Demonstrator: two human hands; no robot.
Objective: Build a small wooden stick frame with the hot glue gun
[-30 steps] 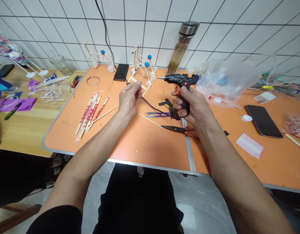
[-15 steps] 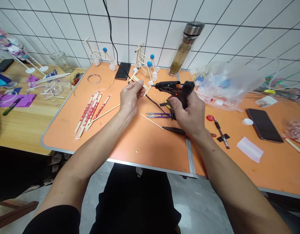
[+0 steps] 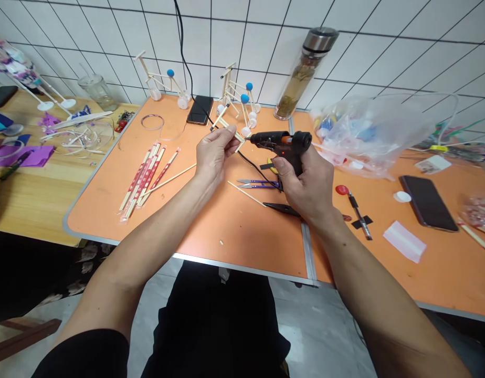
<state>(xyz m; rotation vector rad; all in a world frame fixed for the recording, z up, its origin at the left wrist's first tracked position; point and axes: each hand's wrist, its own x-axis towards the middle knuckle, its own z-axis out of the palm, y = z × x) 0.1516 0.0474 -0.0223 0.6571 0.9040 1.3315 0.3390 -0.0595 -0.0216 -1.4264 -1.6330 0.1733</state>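
My right hand is wrapped round a black hot glue gun with a small red light on its body. Its nozzle points left and meets, or nearly meets, the end of a small frame of wooden sticks. Between thumb and fingers, my left hand pinches this frame above the table; part of it is hidden by the fingers. Thread snips with purple handles lie below the glue gun. Nearer me are a loose stick and a black-handled tool, partly under my right hand.
Several wrapped chopsticks lie on the left of the orange table. Small stick tricycles with blue balls stand along the back, near a phone and a tall tea bottle. Rightward are a plastic bag and another phone.
Both hands keep their grips with the nozzle at the stick frame. The frame has turned slightly in my left hand, and the whole view has shifted a little.
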